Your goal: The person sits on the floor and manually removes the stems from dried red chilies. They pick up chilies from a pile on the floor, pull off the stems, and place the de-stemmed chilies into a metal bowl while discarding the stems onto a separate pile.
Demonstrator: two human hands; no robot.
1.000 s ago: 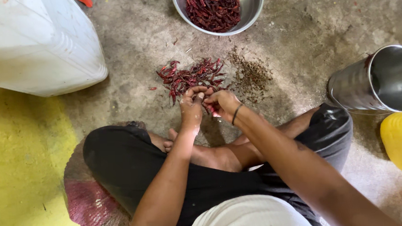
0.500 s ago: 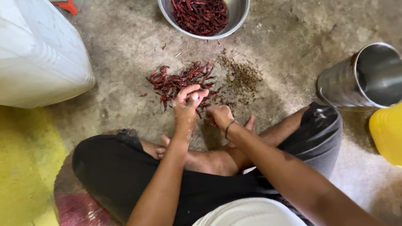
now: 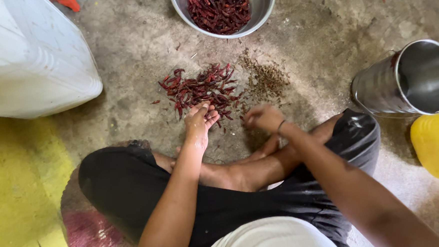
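Two hands work low over the concrete floor in the head view, just beyond my crossed legs. My left hand reaches the near edge of the pile of dried red chillies, fingers drawn together and touching it; I cannot tell whether a chilli is pinched there. My right hand, with a dark band at the wrist, is curled narrow just right of the pile; what it holds, if anything, is hidden. Far right of the pile lies a heap of brown stems and seeds. At the far edge stands a steel bowl holding more chillies. A white container sits far left, a steel tumbler and yellow can right.
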